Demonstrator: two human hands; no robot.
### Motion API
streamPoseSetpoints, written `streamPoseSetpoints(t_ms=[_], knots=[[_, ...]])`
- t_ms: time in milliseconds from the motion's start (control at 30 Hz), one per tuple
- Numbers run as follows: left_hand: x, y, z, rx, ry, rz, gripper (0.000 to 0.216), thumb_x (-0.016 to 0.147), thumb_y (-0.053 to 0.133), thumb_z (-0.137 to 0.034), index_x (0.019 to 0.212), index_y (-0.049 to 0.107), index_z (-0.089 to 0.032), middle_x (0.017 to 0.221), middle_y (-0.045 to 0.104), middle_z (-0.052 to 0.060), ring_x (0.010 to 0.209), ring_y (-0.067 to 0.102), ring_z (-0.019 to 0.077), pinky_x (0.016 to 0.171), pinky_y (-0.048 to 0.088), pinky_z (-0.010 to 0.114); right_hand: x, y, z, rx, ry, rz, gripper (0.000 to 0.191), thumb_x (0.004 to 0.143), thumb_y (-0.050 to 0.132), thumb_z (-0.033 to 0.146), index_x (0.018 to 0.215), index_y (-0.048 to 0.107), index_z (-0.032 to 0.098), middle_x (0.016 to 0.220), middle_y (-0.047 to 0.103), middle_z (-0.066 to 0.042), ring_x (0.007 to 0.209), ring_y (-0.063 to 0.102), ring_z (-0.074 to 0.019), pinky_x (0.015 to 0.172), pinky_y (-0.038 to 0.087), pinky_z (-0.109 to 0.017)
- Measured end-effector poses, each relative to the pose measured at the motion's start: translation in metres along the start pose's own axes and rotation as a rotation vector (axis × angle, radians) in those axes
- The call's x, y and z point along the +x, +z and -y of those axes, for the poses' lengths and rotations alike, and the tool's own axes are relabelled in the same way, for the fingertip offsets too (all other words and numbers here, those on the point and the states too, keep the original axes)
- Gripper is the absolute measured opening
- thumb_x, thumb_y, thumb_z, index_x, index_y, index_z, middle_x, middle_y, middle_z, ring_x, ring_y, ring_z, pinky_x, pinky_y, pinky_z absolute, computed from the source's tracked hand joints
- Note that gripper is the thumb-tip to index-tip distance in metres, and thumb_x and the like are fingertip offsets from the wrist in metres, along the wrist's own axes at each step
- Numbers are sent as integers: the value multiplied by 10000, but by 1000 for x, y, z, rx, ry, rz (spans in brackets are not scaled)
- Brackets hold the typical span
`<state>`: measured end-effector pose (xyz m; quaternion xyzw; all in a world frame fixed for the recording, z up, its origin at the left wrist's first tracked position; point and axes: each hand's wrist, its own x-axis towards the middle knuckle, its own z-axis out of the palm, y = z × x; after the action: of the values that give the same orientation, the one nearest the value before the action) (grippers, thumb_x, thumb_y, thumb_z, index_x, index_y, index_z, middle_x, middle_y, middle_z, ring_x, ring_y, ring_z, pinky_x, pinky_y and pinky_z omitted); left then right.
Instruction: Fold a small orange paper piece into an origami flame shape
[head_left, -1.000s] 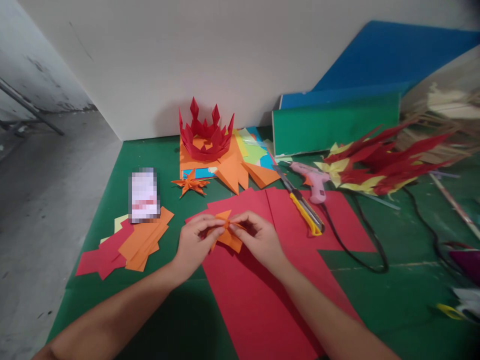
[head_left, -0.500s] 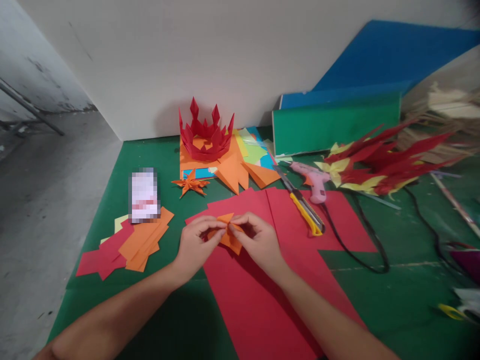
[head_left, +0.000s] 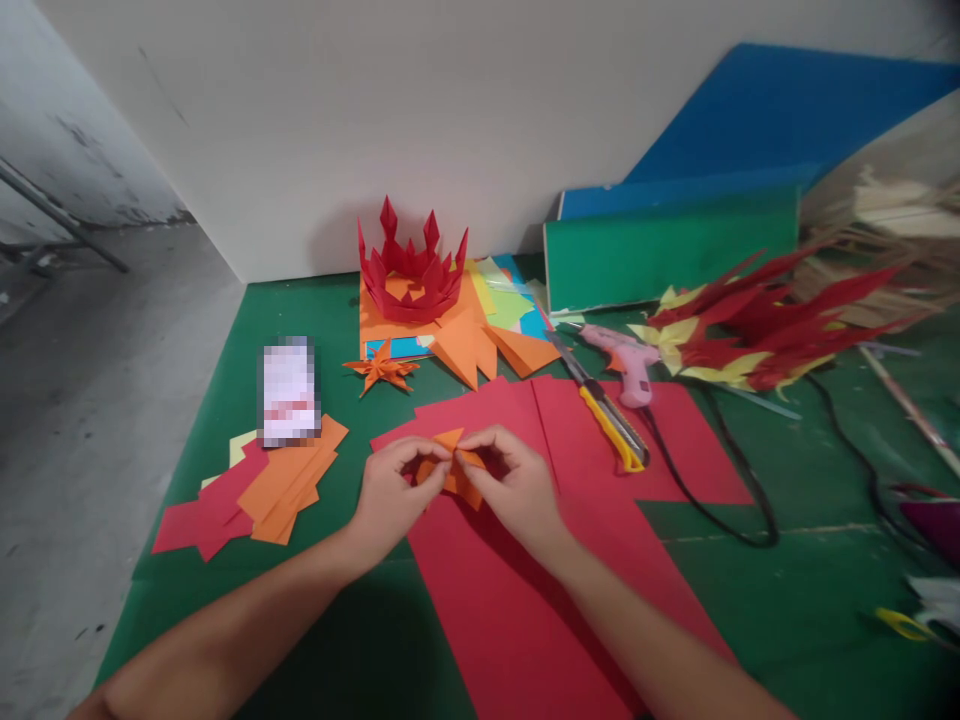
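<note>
A small folded orange paper piece (head_left: 454, 472) is pinched between both my hands over large red paper sheets (head_left: 517, 580) on the green table (head_left: 787, 590). My left hand (head_left: 394, 495) grips its left side with thumb and fingers closed. My right hand (head_left: 514, 485) pinches its top right edge, fingers curled. Most of the piece is hidden by my fingers.
A red paper crown (head_left: 411, 265) stands on coloured sheets at the back. An orange paper star (head_left: 381, 368), cut orange and red pieces (head_left: 262, 490), a yellow utility knife (head_left: 611, 420), a pink glue gun (head_left: 626, 360) with black cord, and red-yellow paper flames (head_left: 757, 330) lie around.
My hands have drawn closer together on the orange piece, folding it tighter. Nothing else on the table has moved.
</note>
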<state>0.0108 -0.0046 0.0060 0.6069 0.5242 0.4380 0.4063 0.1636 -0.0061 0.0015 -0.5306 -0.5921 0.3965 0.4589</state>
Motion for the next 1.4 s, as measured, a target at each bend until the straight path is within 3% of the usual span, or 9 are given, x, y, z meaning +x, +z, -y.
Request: streamPoseSetpoints(t_ms=[433, 767, 1100, 1267, 1400], knots=[[-3, 1, 3, -134, -177, 72, 88, 764, 592, -228, 769, 518, -181, 658, 530, -44, 441, 450, 47, 411, 355, 164, 0, 5, -2, 16, -18, 45, 231, 744, 565, 169, 959, 509, 231, 892, 606, -40, 855, 602, -180, 759, 501, -321], [-1, -1, -3, 12, -88, 98, 83, 736, 584, -166, 700, 511, -180, 640, 536, -41, 510, 448, 64, 476, 360, 170, -1, 4, -4, -3, 5, 5, 398, 704, 560, 140, 1032, 360, 244, 751, 547, 30, 701, 571, -150, 669, 472, -299], [-2, -1, 1, 58, -18, 86, 67, 727, 564, -121, 695, 553, -180, 644, 581, -28, 545, 476, 82, 530, 388, 191, -1, 4, -6, -54, -28, -26, 326, 743, 527, 135, 1010, 372, 239, 780, 543, 13, 742, 587, -162, 685, 484, -317], [0, -1, 8, 1, 18, 43, 147, 773, 548, -145, 809, 681, -194, 826, 684, 37, 707, 603, 131, 618, 465, 227, 0, 2, -7, 4, -141, -7, 296, 811, 544, 186, 1060, 394, 244, 927, 562, -40, 856, 595, -179, 767, 508, -352], [3, -2, 9, -49, -24, -27, 168, 781, 575, -193, 824, 736, -212, 787, 674, 33, 677, 601, 124, 575, 470, 217, 1, -2, -1, -229, -326, 0, 246, 790, 608, 246, 1021, 523, 253, 1077, 540, -84, 1028, 548, -245, 870, 478, -437]])
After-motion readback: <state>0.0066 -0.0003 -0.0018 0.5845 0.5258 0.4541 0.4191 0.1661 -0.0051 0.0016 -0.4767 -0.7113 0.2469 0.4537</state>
